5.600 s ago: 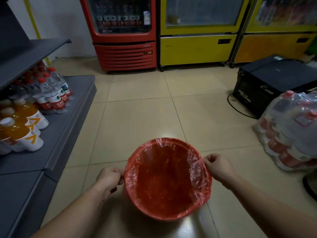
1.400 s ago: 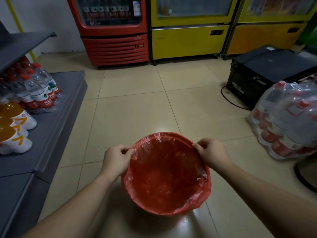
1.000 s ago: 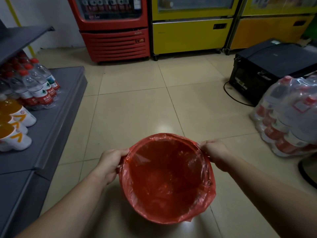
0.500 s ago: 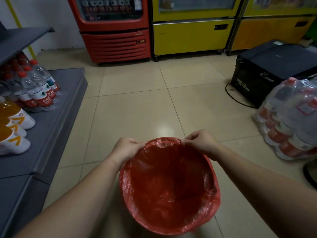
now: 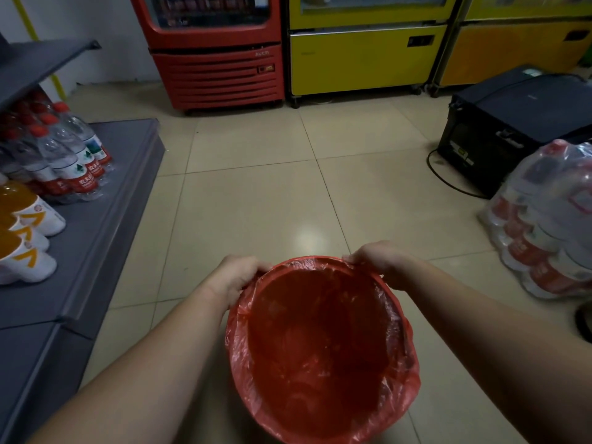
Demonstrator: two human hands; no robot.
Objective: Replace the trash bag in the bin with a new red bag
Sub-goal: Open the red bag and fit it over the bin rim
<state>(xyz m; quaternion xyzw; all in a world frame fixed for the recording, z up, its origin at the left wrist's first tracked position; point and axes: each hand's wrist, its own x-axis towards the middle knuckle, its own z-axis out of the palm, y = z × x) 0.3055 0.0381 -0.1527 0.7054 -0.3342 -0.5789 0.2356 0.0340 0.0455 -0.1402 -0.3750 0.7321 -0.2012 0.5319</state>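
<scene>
A small shop. Along the far wall stand a red drinks cooler (image 5: 211,49) with a glass door and two yellow coolers (image 5: 365,56) beside it. On the left, grey shelves (image 5: 96,219) carry rows of red-capped water bottles (image 5: 69,155) and orange drink bottles (image 5: 28,219). On the tiled floor (image 5: 256,200) at right lies a shrink-wrapped bottle pack (image 5: 551,219), near a black box (image 5: 512,123).

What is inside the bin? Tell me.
Only the red bag lining the bin, with nothing visible in it. The bin's own walls and bottom are covered by the bag.
</scene>
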